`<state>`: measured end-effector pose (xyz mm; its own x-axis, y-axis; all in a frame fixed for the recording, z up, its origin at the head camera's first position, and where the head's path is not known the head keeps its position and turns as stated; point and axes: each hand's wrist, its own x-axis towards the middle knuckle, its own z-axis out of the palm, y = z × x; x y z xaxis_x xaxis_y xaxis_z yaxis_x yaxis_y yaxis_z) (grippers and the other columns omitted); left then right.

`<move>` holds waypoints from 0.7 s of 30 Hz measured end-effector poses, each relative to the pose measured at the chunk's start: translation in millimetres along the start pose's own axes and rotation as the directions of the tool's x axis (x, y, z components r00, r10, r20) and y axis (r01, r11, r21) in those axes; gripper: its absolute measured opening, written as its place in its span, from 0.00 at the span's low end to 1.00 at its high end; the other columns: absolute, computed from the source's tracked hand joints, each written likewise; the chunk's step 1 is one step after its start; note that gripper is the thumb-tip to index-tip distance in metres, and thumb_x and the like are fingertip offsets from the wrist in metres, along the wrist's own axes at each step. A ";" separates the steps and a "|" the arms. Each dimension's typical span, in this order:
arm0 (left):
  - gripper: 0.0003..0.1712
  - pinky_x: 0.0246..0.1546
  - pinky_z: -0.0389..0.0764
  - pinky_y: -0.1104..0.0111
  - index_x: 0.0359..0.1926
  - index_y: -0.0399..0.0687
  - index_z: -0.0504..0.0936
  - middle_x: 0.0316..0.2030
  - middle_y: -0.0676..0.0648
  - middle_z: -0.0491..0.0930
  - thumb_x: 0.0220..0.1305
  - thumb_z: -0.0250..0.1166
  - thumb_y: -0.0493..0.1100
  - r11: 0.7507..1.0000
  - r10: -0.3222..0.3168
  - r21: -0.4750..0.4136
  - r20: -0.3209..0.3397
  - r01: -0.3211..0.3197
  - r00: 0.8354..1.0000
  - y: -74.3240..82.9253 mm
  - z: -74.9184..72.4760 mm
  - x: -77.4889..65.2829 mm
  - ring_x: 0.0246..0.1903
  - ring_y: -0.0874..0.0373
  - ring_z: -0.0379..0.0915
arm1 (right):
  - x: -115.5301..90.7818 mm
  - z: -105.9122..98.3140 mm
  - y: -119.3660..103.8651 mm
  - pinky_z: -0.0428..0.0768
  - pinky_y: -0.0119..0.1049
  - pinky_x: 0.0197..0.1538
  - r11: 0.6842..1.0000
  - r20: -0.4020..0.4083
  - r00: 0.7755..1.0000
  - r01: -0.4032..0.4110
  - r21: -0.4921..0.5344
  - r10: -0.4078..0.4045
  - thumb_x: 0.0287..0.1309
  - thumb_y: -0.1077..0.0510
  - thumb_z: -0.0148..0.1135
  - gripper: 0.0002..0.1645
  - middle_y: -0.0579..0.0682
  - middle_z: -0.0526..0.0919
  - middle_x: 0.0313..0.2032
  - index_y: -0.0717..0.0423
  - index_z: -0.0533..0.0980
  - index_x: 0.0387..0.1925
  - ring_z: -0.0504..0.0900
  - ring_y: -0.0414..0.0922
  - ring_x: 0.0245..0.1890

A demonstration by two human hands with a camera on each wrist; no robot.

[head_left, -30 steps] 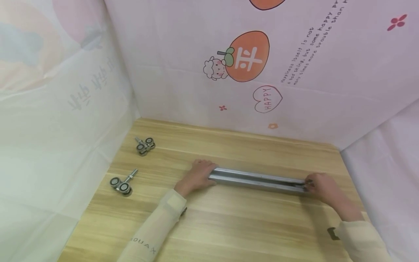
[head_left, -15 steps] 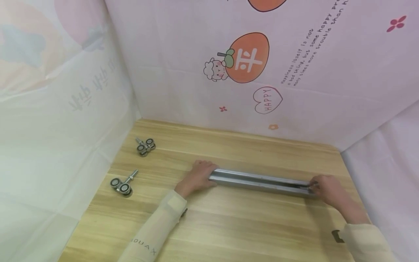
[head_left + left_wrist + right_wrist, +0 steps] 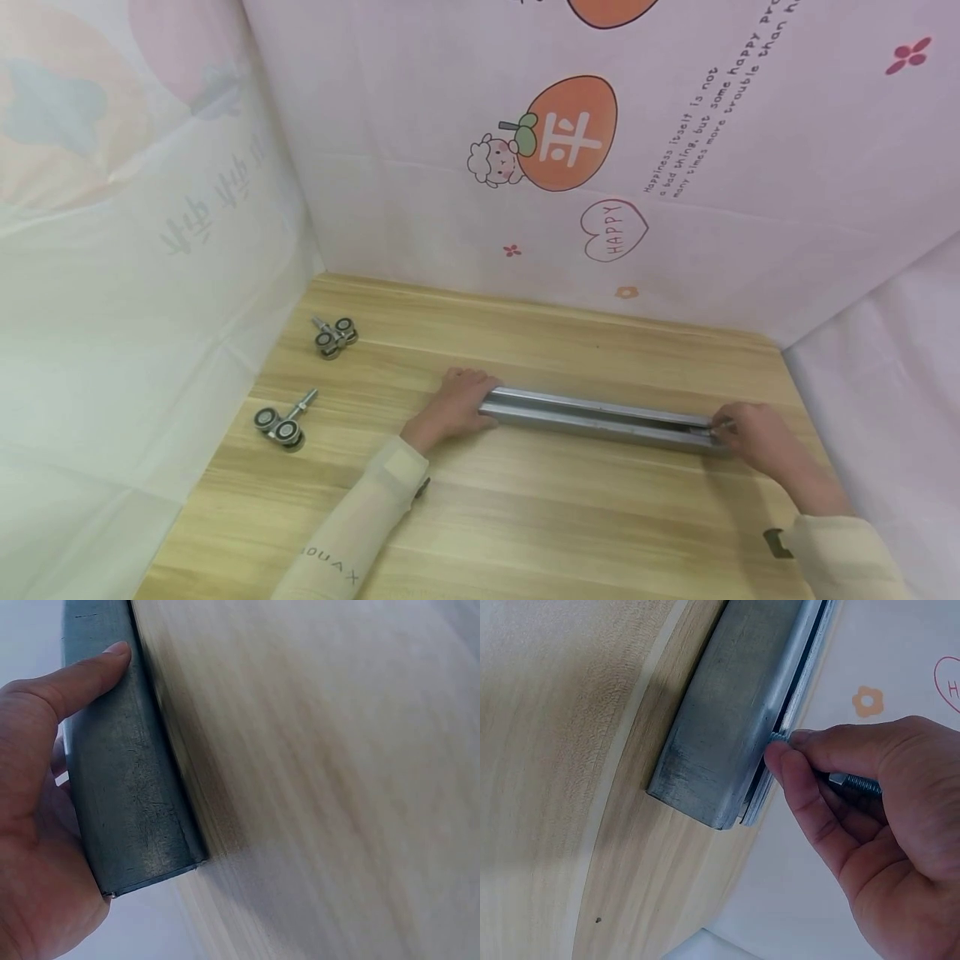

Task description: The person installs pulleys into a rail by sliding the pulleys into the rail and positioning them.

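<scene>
A grey metal rail [image 3: 592,423] with a long slot along its upper side lies across the wooden board. My left hand [image 3: 456,407] holds its left end; in the left wrist view the thumb [image 3: 97,675] presses along the rail's side wall. At the rail's right end, my right hand [image 3: 759,437] pinches a threaded bolt [image 3: 859,784] between thumb and fingers. The bolt carries a nut, and its far end meets the slot, as the right wrist view shows. Whatever sits below it inside the rail is mostly hidden.
Two roller trolleys with bearing wheels and threaded bolts lie at the board's left: a farther trolley [image 3: 333,337] and a nearer trolley [image 3: 279,427]. White printed sheets [image 3: 420,208] stand behind and on both sides of the wooden board [image 3: 525,525].
My right hand has slid a little to the right along the slot, toward the rail's end, still pinching the bolt. The left hand keeps its hold on the rail.
</scene>
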<state>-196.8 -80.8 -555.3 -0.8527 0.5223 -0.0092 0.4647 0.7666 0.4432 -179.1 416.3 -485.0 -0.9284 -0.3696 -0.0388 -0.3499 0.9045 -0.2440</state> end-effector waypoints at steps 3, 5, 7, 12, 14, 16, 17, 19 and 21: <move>0.36 0.74 0.59 0.51 0.70 0.53 0.76 0.60 0.51 0.83 0.65 0.76 0.55 1.000 -0.001 0.000 -0.001 0.001 1.000 0.1 -0.2 -0.5 0.61 0.53 0.76 | 0.1 -0.4 1.4 0.88 0.56 0.36 1.000 0.001 1.000 0.001 -0.002 -0.001 0.52 0.72 0.73 0.06 0.63 0.89 0.34 0.66 0.85 0.33 0.89 0.60 0.32; 0.36 0.75 0.59 0.51 0.70 0.53 0.76 0.60 0.51 0.83 0.65 0.76 0.55 1.000 -0.004 0.002 -0.001 0.004 1.000 -0.2 -0.3 -0.7 0.62 0.53 0.76 | 0.3 -0.6 2.3 0.88 0.56 0.37 1.000 -0.003 1.000 0.003 -0.003 -0.003 0.51 0.72 0.73 0.06 0.64 0.89 0.34 0.66 0.84 0.33 0.89 0.60 0.32; 0.37 0.75 0.59 0.51 0.71 0.52 0.76 0.61 0.50 0.82 0.65 0.76 0.55 1.000 -0.006 0.002 -0.001 0.006 1.000 -0.5 -0.4 -1.1 0.62 0.52 0.75 | 0.7 -1.0 2.9 0.88 0.56 0.37 1.000 -0.005 1.000 0.004 -0.004 -0.004 0.51 0.72 0.73 0.06 0.64 0.89 0.34 0.67 0.84 0.33 0.89 0.60 0.32; 0.37 0.74 0.60 0.51 0.71 0.52 0.76 0.61 0.50 0.82 0.64 0.76 0.54 1.000 -0.005 0.008 -0.010 0.005 1.000 -1.4 0.2 -1.3 0.62 0.52 0.75 | 0.4 -2.2 2.7 0.87 0.56 0.37 1.000 -0.005 1.000 -0.007 -0.007 0.007 0.53 0.69 0.74 0.06 0.64 0.89 0.34 0.67 0.84 0.34 0.89 0.60 0.32; 0.37 0.73 0.61 0.51 0.71 0.52 0.76 0.60 0.50 0.82 0.64 0.76 0.54 1.000 -0.002 0.020 -0.010 0.002 1.000 -1.4 0.5 -0.9 0.62 0.52 0.75 | -0.8 -2.3 3.8 0.87 0.58 0.38 1.000 -0.004 1.000 -0.026 0.004 0.026 0.56 0.65 0.76 0.12 0.66 0.89 0.36 0.70 0.83 0.39 0.89 0.60 0.33; 0.37 0.73 0.61 0.51 0.71 0.52 0.75 0.61 0.50 0.82 0.65 0.76 0.55 0.999 0.000 0.032 -0.006 0.000 1.000 -0.8 0.5 -0.8 0.62 0.52 0.75 | -2.3 -2.1 6.3 0.87 0.60 0.39 0.999 -0.001 0.999 -0.047 0.016 0.047 0.58 0.59 0.77 0.22 0.68 0.88 0.37 0.74 0.81 0.45 0.89 0.61 0.34; 0.37 0.73 0.61 0.51 0.71 0.52 0.75 0.60 0.50 0.82 0.65 0.76 0.55 0.999 0.001 0.038 -0.006 -0.001 1.000 -0.4 0.6 -0.8 0.62 0.52 0.75 | -3.3 -2.1 7.9 0.86 0.61 0.40 0.998 -0.003 0.998 -0.060 0.019 0.060 0.59 0.54 0.78 0.29 0.69 0.88 0.39 0.75 0.80 0.49 0.89 0.61 0.36; 0.37 0.73 0.62 0.52 0.72 0.53 0.75 0.60 0.50 0.82 0.65 0.75 0.55 0.999 0.003 0.045 -0.004 -0.003 1.000 0.2 0.9 -1.0 0.62 0.52 0.75 | -5.5 -1.7 12.1 0.85 0.63 0.42 0.997 -0.004 0.997 -0.077 0.025 0.078 0.59 0.46 0.78 0.40 0.72 0.86 0.43 0.76 0.76 0.57 0.88 0.64 0.39; 0.37 0.73 0.62 0.52 0.72 0.53 0.74 0.60 0.51 0.82 0.65 0.75 0.55 0.999 0.001 0.047 -0.004 -0.001 1.000 0.9 1.1 -1.4 0.62 0.52 0.75 | -7.5 -0.1 16.3 0.83 0.66 0.45 0.996 -0.005 0.996 -0.087 0.023 0.087 0.58 0.39 0.78 0.49 0.74 0.84 0.48 0.75 0.73 0.62 0.86 0.68 0.43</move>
<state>-195.0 -80.5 -555.8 -0.8530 0.5218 -0.0051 0.4764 0.7827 0.4005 -177.8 433.8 -488.6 -0.9559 -0.2885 -0.0552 -0.2649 0.9279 -0.2623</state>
